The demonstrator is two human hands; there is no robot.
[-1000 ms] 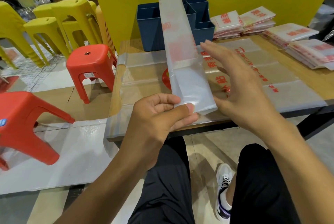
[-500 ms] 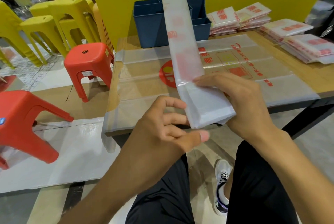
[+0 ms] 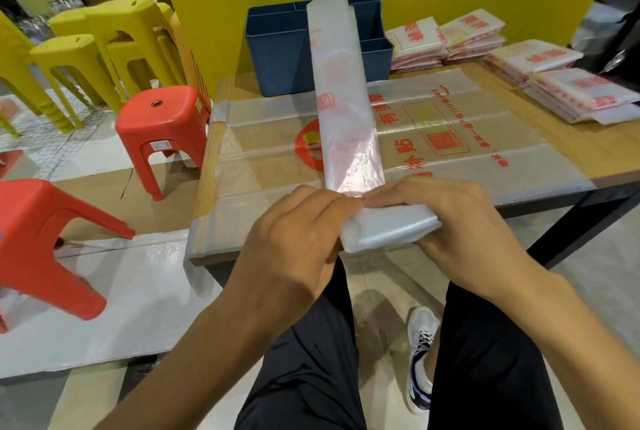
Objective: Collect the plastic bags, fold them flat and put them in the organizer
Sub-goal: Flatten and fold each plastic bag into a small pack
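My left hand covers the near-left corner of the folded bag strip, so I can't see my fingertips under it. Right hand: thumb tucked under the fold, hidden. Strip blocks the mid part of the blue organizer — can't tell what's inside. Flat bag print partly covered. Far-right stacks cut off by the edge, print too blurry to read.

Both forearms are bare, with no sleeves showing. The person wears black trousers. One white sneaker has black laces and purple trim.
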